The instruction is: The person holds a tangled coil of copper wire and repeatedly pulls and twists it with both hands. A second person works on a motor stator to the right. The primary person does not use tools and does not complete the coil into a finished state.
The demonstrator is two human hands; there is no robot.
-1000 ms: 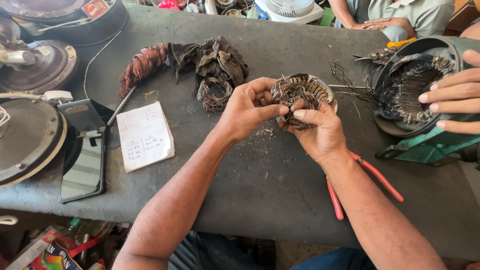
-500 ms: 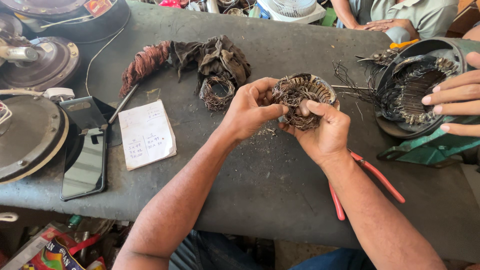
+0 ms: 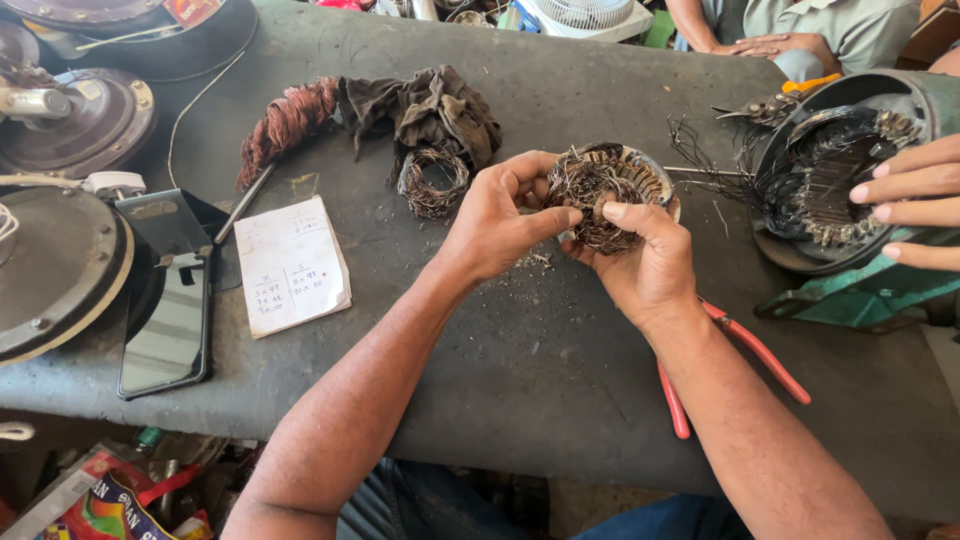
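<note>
Copper windings tangle over the stator (image 3: 610, 190); my left hand (image 3: 500, 215) and right hand (image 3: 645, 260) both clamp it above the bench (image 3: 520, 390). Best pinch single strands, pulling steadily.

A cluttered grey workbench (image 3: 560, 400).
On it: red-handled pliers (image 3: 745, 365) near right, paper note (image 3: 292, 265) and phone (image 3: 168, 335) left, rag (image 3: 430, 110) far.

Pliers (image 3: 740, 365) right of notepaper (image 3: 292, 265)
</note>
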